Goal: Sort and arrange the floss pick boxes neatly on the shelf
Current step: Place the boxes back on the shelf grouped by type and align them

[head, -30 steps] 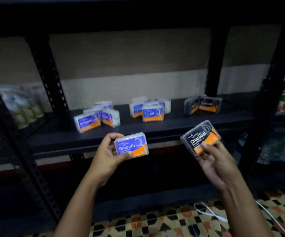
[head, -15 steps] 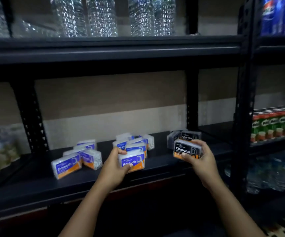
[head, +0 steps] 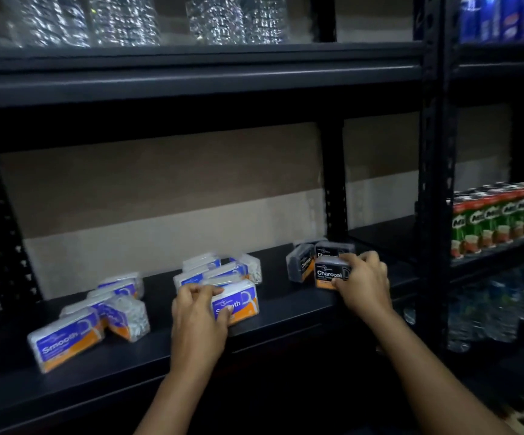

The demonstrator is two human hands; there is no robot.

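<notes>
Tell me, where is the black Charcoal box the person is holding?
In the head view, the Charcoal box is on the right part of the dark shelf, gripped by the right hand, just in front of two other charcoal boxes.

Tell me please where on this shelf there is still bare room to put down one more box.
The shelf is bare along its front edge between the Smooth group and the left hand, also behind, toward the wall. Right of the Charcoal boxes is bare shelf. The middle cluster is crowded.
</notes>
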